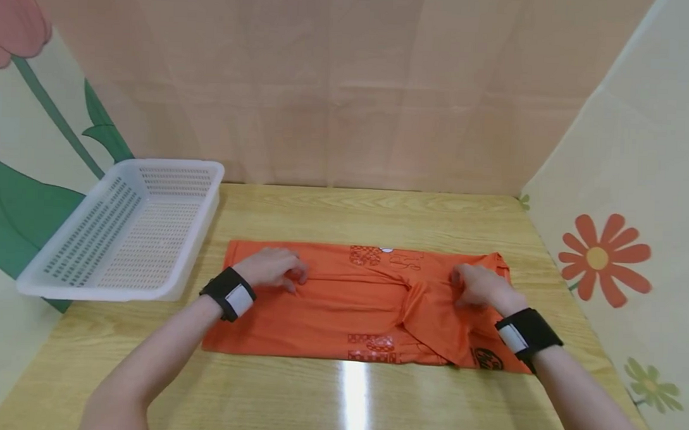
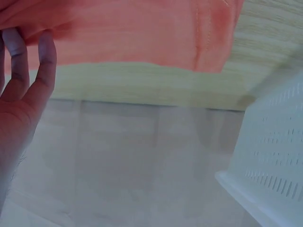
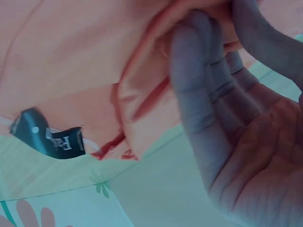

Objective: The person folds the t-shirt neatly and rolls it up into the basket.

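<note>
An orange T-shirt (image 1: 341, 303) lies folded into a long strip across the table, with dark red prints along its edges. Over its left part is my left hand (image 1: 270, 267), its bent fingertips at a gathered crease in the cloth; the thumb is hidden in the left wrist view (image 2: 23, 85). Toward the right end, my right hand (image 1: 479, 286) pinches a fold of the shirt between thumb and fingers, as the right wrist view (image 3: 203, 94) shows. A dark label (image 3: 49, 137) sits at the collar. One loose flap (image 1: 434, 322) lies slantwise beside the right hand.
A white perforated plastic basket (image 1: 178, 247) stands on the table's left side, to the left of the shirt. The wooden table (image 1: 292, 397) meets a beige cloth backdrop (image 1: 336, 113) behind, and flower-printed sheets (image 1: 653, 188) on both sides.
</note>
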The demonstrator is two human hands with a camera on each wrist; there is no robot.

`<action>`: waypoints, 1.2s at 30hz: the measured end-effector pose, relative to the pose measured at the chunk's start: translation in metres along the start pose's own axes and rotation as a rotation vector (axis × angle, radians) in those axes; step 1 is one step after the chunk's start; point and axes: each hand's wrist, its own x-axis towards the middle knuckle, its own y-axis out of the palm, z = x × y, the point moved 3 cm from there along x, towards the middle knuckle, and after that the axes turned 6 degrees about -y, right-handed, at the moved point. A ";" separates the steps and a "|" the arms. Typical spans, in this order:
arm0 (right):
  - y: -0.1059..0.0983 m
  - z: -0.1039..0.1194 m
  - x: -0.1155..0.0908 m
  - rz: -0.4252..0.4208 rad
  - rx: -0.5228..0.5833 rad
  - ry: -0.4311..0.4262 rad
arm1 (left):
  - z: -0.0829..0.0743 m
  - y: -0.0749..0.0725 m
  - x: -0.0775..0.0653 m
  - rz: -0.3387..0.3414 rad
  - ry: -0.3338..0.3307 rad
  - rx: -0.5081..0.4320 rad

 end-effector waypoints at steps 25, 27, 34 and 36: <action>-0.012 0.000 0.019 -0.235 -0.214 0.015 | -0.010 0.010 -0.008 -0.023 0.046 -0.015; -0.012 -0.001 0.023 -0.253 -0.224 0.021 | -0.013 0.011 -0.010 -0.028 0.051 -0.012; -0.013 0.000 0.036 -0.288 -0.235 0.026 | -0.020 0.015 -0.015 -0.065 0.110 0.030; -0.014 0.001 0.041 -0.297 -0.242 0.021 | -0.023 0.016 -0.016 -0.058 0.124 0.025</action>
